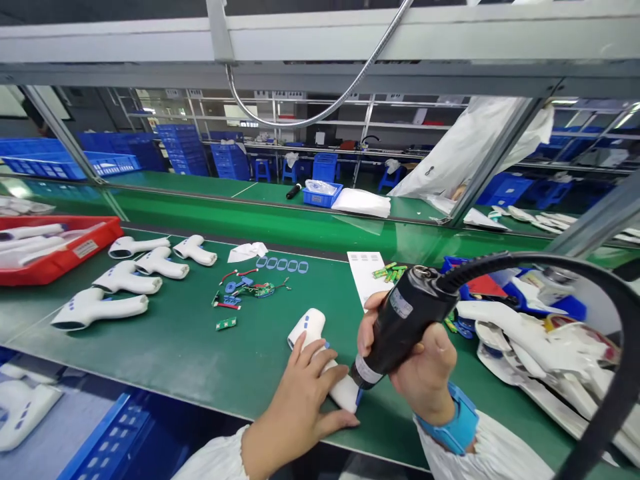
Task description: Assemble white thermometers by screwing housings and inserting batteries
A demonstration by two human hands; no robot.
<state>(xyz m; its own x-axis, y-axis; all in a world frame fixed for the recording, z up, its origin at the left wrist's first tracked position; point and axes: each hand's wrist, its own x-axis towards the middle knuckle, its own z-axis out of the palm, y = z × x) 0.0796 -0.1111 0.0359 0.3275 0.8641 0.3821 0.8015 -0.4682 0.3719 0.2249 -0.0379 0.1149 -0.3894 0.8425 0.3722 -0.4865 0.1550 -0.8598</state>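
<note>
Wht. gun-shaped housing [313, 325] laid on grn. bench [185, 353], approx. centre, nr. front edge; blue btns. seen on head end, handle end angled to lower R. Clamped there by L hand [307, 393]: fingers spread over handle, thumb set along near side by its end. Black power driver [395, 333] gripped in R hand [425, 367], fingers wrapped round body; tool tilted, nose brought down at handle end. Bit not visible, so contact w/ housing can't be told. Hands apart from each other, but close. Blue wristband [453, 427] worn on R wrist. Black cable [575, 270] arched from driver top over to R.

L of housing: small grn. PCB [226, 324]; beyond it, jumble of wires + boards [263, 289], then row of five blue frames [277, 265] w/ wht. scrap [245, 251] beside. Farther L, five more wht. housings [127, 277] grouped; red bin [103, 239] w/ wht. parts placed past them.

Beyond driver, wht. sheet [365, 283] w/ grn. strips [390, 272] on/by it. R side: wht. shells [545, 340] heaped, blue bin [575, 307] partly hidden behind.

Back: blue tray [319, 199] set on ledge, blue crates [183, 150] stacked farther off. Metal conduit [300, 125] hung overhead.
</note>
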